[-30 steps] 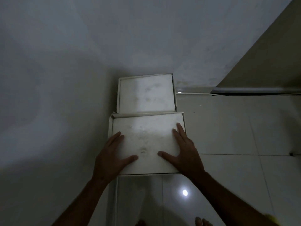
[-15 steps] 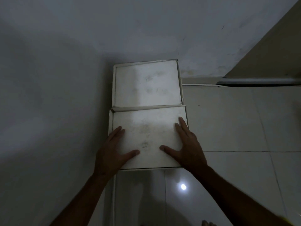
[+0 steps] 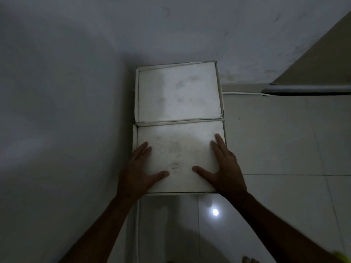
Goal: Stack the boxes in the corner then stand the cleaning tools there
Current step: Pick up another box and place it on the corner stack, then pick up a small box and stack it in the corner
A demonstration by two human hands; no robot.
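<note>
Two white flat-topped boxes stand on the tiled floor along the left wall. The far box (image 3: 178, 92) sits in the corner where the two walls meet. The near box (image 3: 180, 147) butts against its front edge. My left hand (image 3: 139, 171) lies flat on the near box's left side, fingers straight, thumb spread. My right hand (image 3: 222, 168) lies flat on its right side in the same way. No cleaning tools are in view.
Grey walls close the left and back. A white cable (image 3: 245, 93) runs along the back wall's foot toward a dark door threshold (image 3: 307, 90) at the right. Glossy floor tiles (image 3: 275, 141) spread to the right, with a lamp reflection (image 3: 215, 212) near me.
The view has moved a little closer to the corner, so both boxes look larger. My hands stay flat on the near box in the same places.
</note>
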